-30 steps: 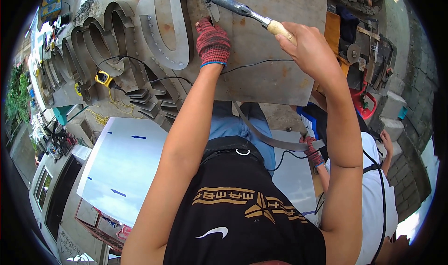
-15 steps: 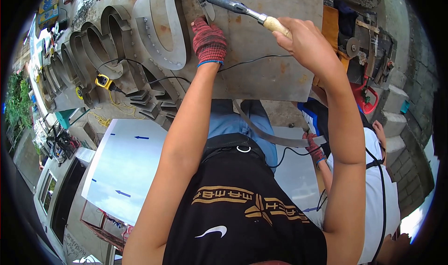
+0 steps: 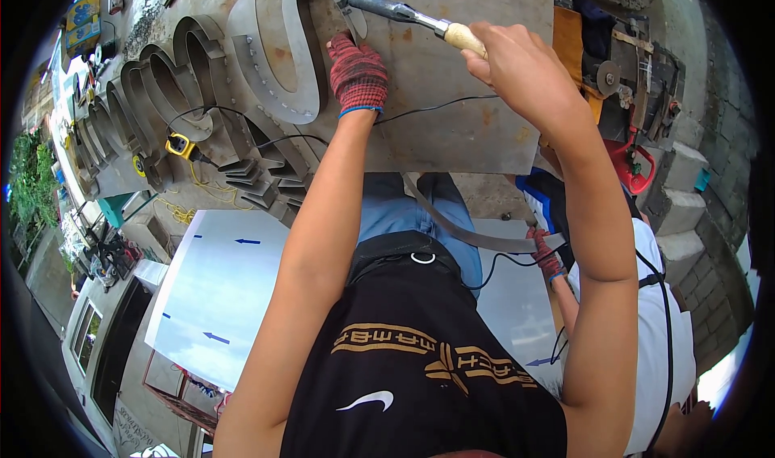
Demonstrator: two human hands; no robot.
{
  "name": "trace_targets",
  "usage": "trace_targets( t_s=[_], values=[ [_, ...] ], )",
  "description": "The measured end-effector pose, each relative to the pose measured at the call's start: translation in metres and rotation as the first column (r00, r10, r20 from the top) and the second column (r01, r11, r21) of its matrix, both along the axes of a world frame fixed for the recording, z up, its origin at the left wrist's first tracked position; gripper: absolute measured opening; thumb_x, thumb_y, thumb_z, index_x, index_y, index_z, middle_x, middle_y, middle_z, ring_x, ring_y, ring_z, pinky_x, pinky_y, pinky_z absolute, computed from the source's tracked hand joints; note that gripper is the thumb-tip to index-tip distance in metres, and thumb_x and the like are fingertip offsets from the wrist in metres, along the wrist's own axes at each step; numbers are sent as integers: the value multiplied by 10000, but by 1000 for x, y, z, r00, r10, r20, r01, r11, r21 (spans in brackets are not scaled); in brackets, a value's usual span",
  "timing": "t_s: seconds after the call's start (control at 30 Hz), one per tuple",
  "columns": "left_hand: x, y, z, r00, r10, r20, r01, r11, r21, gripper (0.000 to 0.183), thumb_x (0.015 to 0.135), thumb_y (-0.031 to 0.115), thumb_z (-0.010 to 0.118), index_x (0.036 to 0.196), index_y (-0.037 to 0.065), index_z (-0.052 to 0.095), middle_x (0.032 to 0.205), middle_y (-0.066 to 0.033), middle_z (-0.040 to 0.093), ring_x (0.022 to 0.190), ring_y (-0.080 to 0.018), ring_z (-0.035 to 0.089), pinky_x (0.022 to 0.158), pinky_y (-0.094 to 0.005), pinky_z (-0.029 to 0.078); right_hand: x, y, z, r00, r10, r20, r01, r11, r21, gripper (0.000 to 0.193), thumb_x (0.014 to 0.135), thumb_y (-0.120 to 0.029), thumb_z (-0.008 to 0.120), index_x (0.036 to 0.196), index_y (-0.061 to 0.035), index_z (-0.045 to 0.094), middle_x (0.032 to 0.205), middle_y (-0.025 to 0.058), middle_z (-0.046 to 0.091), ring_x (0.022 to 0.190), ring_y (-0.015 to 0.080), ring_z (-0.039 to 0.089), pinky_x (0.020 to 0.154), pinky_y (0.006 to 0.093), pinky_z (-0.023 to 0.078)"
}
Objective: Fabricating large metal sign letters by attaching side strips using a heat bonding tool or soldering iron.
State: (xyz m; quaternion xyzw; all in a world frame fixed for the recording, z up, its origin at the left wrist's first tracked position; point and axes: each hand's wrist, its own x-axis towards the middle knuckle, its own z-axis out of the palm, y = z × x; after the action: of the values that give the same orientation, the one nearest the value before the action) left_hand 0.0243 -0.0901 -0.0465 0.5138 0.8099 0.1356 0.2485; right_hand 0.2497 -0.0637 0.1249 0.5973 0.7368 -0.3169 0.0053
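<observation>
A curved sheet-metal letter with an upright metal strip along its edge (image 3: 286, 107) lies on the metal worktable. My left hand (image 3: 358, 77), in a red knit glove, is closed at the letter's upper right end, its fingertips pinching the thin metal strip (image 3: 349, 26). My bare right hand (image 3: 529, 71) is wrapped round the pale wooden handle of a soldering iron (image 3: 387, 8). The iron is held slanted, its dark head pointing left. Its tip meets the strip just above my left fingers, where small solder spots run along the seam.
More bent metal letters (image 3: 202, 62) stand at left, near a yellow power socket (image 3: 179, 145). A black cord crosses the worktable (image 3: 452, 147). At right, a co-worker's gloved hand (image 3: 546, 255) holds a long metal strip (image 3: 468, 236). An angle grinder (image 3: 607, 80) lies beyond the table's right edge.
My right hand and the soldering iron have shifted slightly left and down. My left hand keeps its pinch on the strip. The whole view has moved a little.
</observation>
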Motion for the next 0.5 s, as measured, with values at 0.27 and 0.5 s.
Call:
trace_targets(
  t_s=[0.27, 0.5],
  values=[
    [-1, 0, -4, 1000, -6, -12, 7, 998, 64, 440, 974, 215, 586, 1368, 57, 469, 1483, -339, 476, 1126, -507, 645, 946, -551, 536, 4, 18, 0, 999, 24, 27, -21, 995, -102, 249, 934, -217, 648, 941, 30, 684, 821, 240, 695, 845, 411, 704, 761, 509, 552],
    [-1, -2, -3, 1000, -12, -5, 13, 999, 34, 440, 973, 202, 583, 1374, 62, 466, 1485, -347, 469, 1130, -510, 641, 944, -557, 532, -8, -7, 1, 997, 21, 73, -24, 998, 50, 257, 943, -233, 644, 967, 20, 681, 809, 235, 697, 820, 425, 694, 750, 511, 539]
  ],
)
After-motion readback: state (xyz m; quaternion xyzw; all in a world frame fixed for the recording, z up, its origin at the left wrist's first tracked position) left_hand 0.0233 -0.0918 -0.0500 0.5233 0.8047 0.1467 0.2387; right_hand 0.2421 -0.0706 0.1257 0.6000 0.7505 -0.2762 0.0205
